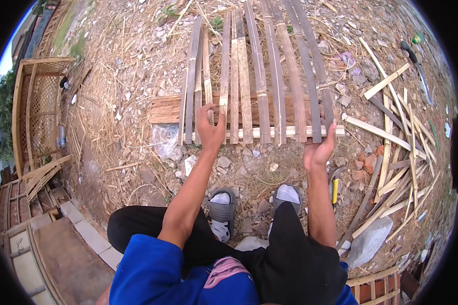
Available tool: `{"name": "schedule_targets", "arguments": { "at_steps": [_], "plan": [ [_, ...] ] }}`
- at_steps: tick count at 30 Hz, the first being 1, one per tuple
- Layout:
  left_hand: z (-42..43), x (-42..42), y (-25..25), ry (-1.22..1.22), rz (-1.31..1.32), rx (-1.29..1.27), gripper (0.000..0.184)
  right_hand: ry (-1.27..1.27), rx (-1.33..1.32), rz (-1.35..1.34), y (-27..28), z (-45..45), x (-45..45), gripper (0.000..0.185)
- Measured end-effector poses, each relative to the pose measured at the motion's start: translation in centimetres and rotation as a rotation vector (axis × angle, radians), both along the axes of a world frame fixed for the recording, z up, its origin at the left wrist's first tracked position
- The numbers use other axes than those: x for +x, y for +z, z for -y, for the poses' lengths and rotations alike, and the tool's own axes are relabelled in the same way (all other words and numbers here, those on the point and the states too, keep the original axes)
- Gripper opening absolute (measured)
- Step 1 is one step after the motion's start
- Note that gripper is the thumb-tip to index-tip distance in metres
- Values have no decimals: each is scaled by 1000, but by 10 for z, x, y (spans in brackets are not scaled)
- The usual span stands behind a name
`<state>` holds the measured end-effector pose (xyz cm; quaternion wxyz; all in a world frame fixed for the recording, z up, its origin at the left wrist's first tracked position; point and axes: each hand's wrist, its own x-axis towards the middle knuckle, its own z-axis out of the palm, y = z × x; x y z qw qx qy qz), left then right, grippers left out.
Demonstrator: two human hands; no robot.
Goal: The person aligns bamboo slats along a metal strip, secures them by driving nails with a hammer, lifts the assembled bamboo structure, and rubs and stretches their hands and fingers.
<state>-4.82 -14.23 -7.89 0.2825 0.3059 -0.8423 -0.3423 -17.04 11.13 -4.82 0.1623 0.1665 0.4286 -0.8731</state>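
Several long bamboo slats (262, 76) lie side by side, pointing away from me, over a thin pale crosspiece (290, 132) and a rough brown wooden plank (163, 109). My left hand (211, 129) has its fingers and thumb curled about a slat left of the middle, near its close end. At the right end of the row, my right hand (319, 150) grips the near ends of the dark outer slats. Its thumb stands up on the right side, while the other fingers are mostly hidden beneath the slats.
Loose bamboo strips (402, 173) are heaped on the right, with a grey rock (371, 241) close by. A long-bladed knife (417, 68) lies at the far right, and a yellow-handled tool (335, 190) near my right forearm. A lattice frame (38, 109) stands left on rubble-strewn ground.
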Motion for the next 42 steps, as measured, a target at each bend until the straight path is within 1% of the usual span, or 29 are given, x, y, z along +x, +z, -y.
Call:
{"name": "schedule_targets", "arguments": {
  "at_steps": [5,8,11,16,19,25,29,32,35,38,42],
  "plan": [
    [-4,3,-1,-35,-35,-74,17,-15,17,53,-8,-4,4,48],
    [-2,7,-7,-71,-62,-64,16,-15,-1,45,-10,-5,5,47],
    [-7,8,1,-74,-101,-24,14,-22,37,77,4,-4,4,46],
    [-12,11,27,-47,-120,11,11,-5,10,59,13,-11,9,46],
    [-7,19,42,-5,-95,-7,12,26,-51,45,21,-9,17,46],
    [6,56,77,113,-56,27,8,84,-168,85,26,11,34,46],
    [8,87,105,210,18,-17,7,142,-245,118,24,28,50,45],
    [9,106,117,274,51,131,8,176,-296,120,27,29,58,45],
    [0,110,136,228,143,71,12,170,-362,111,32,21,54,46],
    [-14,103,152,238,105,98,9,186,-384,108,46,10,48,46],
    [-24,110,182,180,149,-59,12,187,-413,82,67,12,49,49]
  ]
}}
